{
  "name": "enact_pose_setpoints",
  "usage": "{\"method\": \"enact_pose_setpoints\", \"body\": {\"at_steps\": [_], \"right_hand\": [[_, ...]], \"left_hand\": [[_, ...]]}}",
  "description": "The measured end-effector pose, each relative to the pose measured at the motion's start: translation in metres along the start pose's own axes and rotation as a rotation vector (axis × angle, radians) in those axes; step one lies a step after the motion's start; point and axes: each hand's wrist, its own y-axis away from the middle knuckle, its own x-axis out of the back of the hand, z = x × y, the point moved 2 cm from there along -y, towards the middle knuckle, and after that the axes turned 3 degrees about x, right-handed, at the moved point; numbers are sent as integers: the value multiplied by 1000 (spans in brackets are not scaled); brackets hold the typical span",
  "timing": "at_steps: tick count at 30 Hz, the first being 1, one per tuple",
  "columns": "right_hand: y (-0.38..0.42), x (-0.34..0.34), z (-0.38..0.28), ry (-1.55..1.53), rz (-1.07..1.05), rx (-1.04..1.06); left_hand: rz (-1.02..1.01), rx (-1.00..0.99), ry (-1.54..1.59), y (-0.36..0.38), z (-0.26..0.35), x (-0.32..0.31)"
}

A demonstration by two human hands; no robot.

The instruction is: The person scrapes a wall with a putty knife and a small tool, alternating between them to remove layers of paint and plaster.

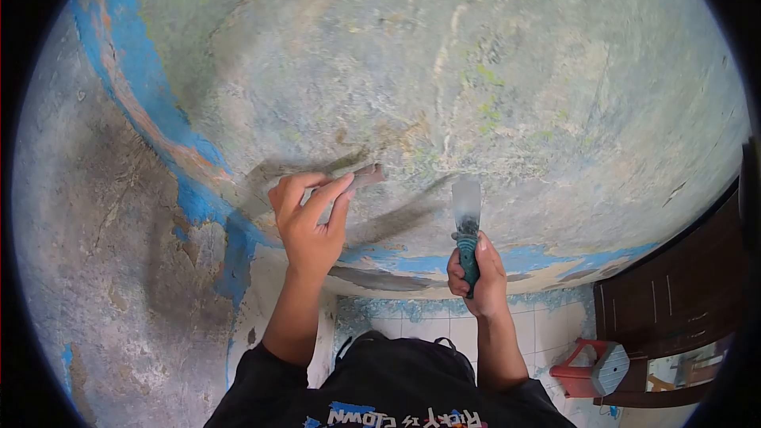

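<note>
My left hand [311,222] is raised close to the wall [523,103], its thumb and fingers pinched on a small, flat, brownish-grey piece [367,177]. What that piece is made of I cannot tell. On the right, a putty knife [468,230] stands with its metal blade pointing up, near the wall surface. My right hand [481,273] is wrapped round its dark green handle. Around both hands the wall is rough and grey, with patches of yellow-green and worn paint.
Blue paint remnants [202,202] run down the left corner and along the wall's foot. Blue flakes litter the white tiled floor [547,325]. At the right stand a red stool [577,368] with a grey top and a dark wooden cabinet [674,285].
</note>
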Motion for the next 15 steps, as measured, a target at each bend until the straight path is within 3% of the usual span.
{"method": "enact_pose_setpoints", "body": {"at_steps": [6,15], "right_hand": [[-14,-5,8,-39,64,71],[-19,4,7,-31,-40,28]], "left_hand": [[-35,113,-51,30,15,-4],[7,168,-56,53,10,-21]]}}
